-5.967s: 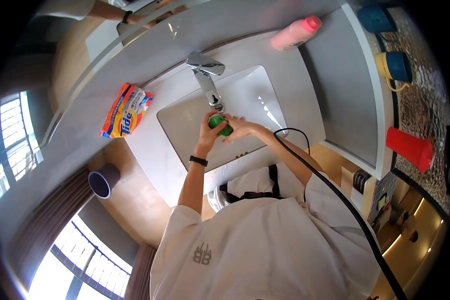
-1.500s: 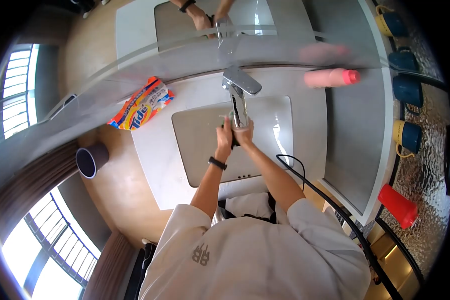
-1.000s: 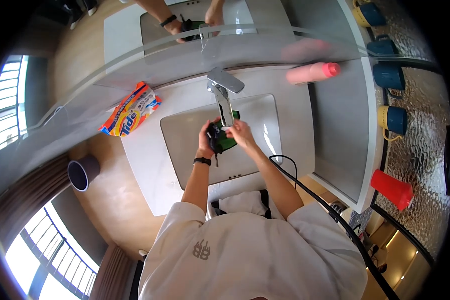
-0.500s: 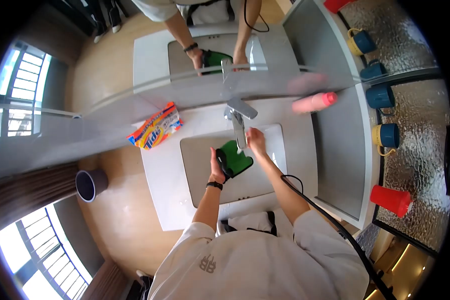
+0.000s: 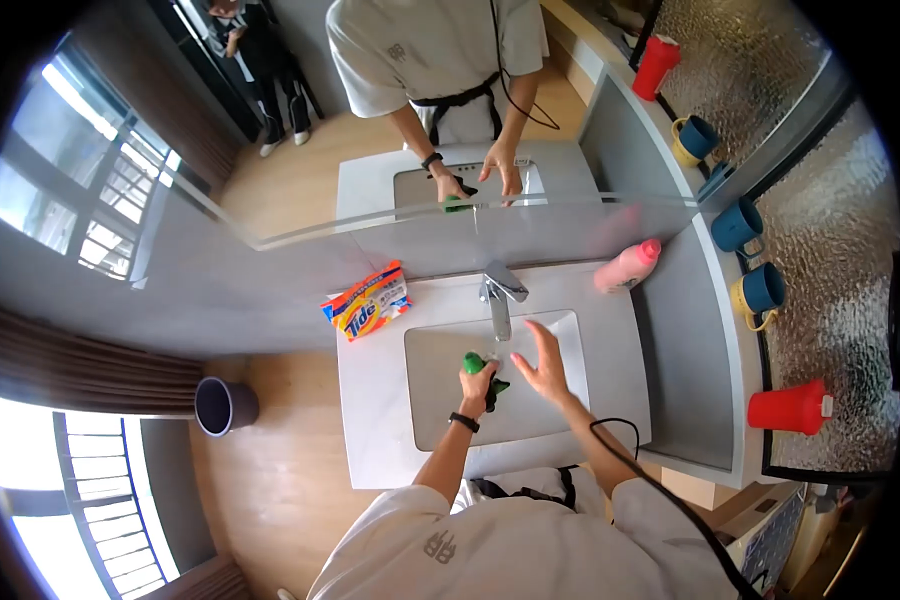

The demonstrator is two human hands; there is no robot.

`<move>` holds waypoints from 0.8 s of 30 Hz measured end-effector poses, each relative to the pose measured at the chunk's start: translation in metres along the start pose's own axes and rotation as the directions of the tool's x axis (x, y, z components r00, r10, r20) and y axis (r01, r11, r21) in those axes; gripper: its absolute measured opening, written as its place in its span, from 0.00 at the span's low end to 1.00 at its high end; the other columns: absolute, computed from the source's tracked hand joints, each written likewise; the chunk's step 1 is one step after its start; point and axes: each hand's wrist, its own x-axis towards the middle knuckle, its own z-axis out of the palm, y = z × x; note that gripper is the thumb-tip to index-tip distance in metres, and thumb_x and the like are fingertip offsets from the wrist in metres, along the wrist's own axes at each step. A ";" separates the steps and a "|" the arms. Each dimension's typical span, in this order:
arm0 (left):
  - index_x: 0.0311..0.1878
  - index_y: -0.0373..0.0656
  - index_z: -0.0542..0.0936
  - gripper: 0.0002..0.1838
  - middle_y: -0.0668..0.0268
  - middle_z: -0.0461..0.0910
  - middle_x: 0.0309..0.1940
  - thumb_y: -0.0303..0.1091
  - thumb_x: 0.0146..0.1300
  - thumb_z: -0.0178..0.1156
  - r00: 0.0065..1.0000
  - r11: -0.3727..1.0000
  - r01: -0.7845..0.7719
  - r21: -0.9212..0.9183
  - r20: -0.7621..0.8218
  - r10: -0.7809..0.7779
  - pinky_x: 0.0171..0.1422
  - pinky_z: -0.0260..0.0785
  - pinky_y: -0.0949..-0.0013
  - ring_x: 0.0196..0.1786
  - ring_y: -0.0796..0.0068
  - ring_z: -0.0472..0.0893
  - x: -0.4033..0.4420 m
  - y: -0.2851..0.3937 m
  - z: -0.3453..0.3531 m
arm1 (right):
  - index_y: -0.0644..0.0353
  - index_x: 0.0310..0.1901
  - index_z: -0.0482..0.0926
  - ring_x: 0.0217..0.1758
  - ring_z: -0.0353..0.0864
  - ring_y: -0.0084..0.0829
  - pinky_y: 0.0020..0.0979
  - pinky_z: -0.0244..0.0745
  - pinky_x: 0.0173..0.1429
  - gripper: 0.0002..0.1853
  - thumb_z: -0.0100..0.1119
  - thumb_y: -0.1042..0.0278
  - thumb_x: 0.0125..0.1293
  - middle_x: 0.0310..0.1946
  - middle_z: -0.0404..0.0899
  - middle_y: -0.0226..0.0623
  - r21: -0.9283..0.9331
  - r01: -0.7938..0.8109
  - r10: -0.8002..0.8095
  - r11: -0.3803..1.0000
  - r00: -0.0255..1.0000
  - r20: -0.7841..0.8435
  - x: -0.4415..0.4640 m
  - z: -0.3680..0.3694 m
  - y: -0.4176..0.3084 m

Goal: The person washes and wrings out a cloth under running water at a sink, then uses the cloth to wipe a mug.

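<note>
The left hand (image 5: 476,385) is closed around a bunched green-and-black fabric piece (image 5: 473,362), perhaps a pouch, though the fist hides much of it. It is over the sink basin (image 5: 435,400), near the faucet (image 5: 501,310). The right hand (image 5: 548,372) is beside it, empty, fingers spread. The fabric should handle light, limp and hard to break, slippery if wet; its gathered middle gives the surest hold, its loose ends a second.

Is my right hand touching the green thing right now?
Apart. The head view shows the open right hand beside the green thing, with a gap between them over the sink; the left hand holds it.
</note>
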 end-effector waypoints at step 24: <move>0.37 0.34 0.78 0.18 0.59 0.81 0.32 0.32 0.44 0.71 0.895 0.755 -0.247 0.608 -0.155 0.417 0.37 0.74 0.63 0.33 0.67 0.80 -0.037 -0.039 0.060 | 0.55 0.37 0.81 0.35 0.83 0.43 0.41 0.77 0.39 0.18 0.64 0.49 0.51 0.34 0.83 0.44 -0.176 -0.162 0.234 0.971 0.789 0.568 -0.070 0.039 0.029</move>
